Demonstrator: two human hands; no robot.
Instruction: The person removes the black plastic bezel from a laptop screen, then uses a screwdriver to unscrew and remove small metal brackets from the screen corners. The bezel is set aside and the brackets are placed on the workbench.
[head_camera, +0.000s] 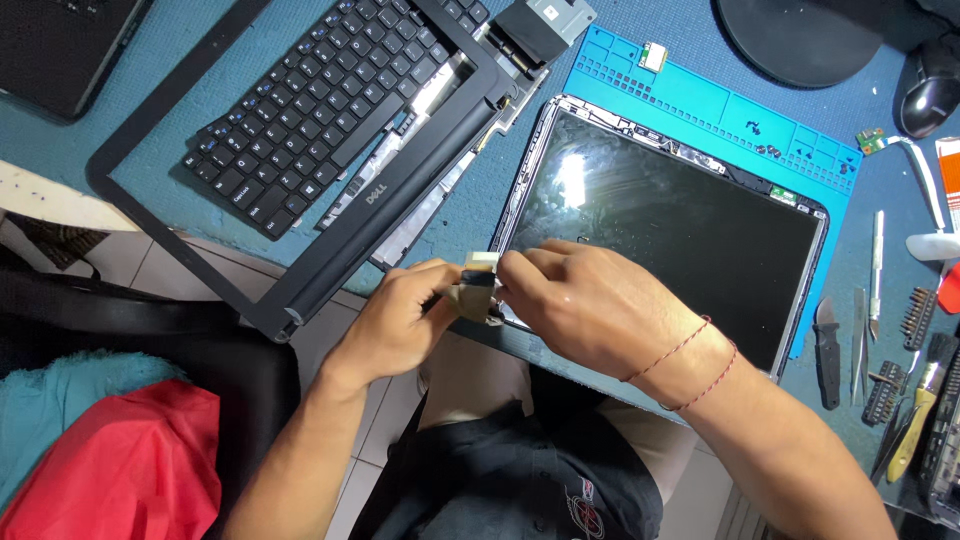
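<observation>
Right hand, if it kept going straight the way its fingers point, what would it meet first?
The right hand points leftward; it would probably meet the left hand first, just across the small tan-and-black piece both hands pinch.

Glossy glass screen panel (680, 225), matt plastic bezel (330, 240)

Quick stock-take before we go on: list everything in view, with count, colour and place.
Screen panel: one, black, on blue mat, centre
Mat: one, blue, under panel
Bezel frame: one, black, left of panel
Keyboard: one, black, upper left
Mouse: one, black, top right
Hand tools: several, right edge
Red cloth: one, bottom left
Tape strip: one, tan and black, panel's near-left corner
Left hand: pinching strip
Right hand: pinching strip
</observation>
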